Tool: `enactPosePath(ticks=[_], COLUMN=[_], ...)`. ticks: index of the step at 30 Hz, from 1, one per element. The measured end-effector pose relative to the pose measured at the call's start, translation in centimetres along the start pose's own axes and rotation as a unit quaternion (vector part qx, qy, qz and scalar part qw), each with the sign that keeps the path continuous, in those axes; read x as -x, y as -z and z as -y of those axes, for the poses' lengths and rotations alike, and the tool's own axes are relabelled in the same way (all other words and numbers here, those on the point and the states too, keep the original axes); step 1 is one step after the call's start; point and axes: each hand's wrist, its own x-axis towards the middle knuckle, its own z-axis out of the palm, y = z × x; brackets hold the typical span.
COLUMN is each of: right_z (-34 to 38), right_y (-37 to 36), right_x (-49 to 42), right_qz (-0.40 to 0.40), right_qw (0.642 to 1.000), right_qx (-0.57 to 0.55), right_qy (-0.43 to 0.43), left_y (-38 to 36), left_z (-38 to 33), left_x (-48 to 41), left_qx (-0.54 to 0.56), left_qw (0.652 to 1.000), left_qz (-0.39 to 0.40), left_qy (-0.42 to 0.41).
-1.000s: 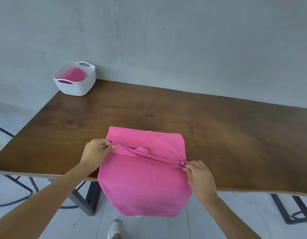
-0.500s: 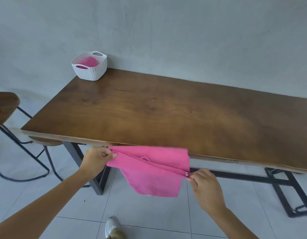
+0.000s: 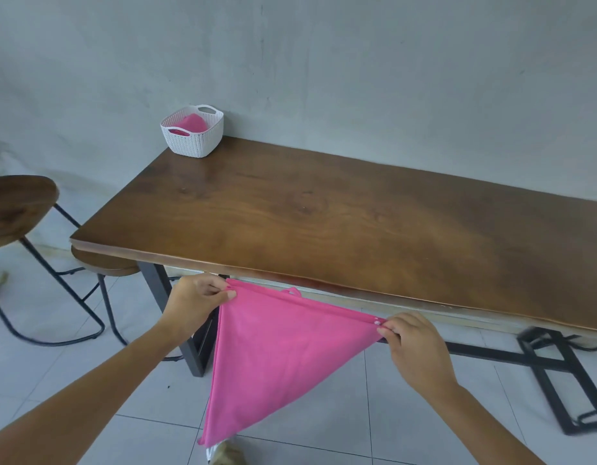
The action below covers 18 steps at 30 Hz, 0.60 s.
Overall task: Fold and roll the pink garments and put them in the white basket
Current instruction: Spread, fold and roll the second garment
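Fold step. Left hand (image 3: 196, 300) and right hand (image 3: 414, 344) are pinching garment (image 3: 283, 347) top corners, hanging before worktop (image 3: 324, 223). Next, probably: laying it flat; basket (image 3: 193, 142) sitting at 11 o'clock.

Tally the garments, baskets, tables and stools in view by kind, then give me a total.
Pink garments: 2, the held garment and the stowed garment
White basket: 1
Table: 1
Stools: 2, the left stool and the tucked stool
Total: 6
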Motion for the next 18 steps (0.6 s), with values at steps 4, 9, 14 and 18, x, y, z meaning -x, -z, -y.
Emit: enactPosePath(ticks=[4,9,14,18], right_z=[0.6,1.2,0.8,0.3], right_y=[0.7,1.4,1.3,1.1], right_x=[0.1,0.1,0.1,-0.3], right_qz=[0.011,0.047,0.05,0.05], right_qw=[0.999,0.996,0.991,0.987], right_qx=[-0.025,-0.063,-0.097,-0.116], right_qy=[-0.023,-0.051,-0.073,-0.095], left_y=[0.3,0.7,0.2,-0.5], left_z=[-0.5,0.3,0.7,0.7], left_x=[0.6,1.2,1.5,0.9], left_qx=[0.005,-0.014,-0.011,0.004], left_qw=[1.0,0.999,0.999,0.999], left_qz=[0.004,0.01,0.005,-0.006], left_qy=[-0.012,-0.029,-0.032,-0.032])
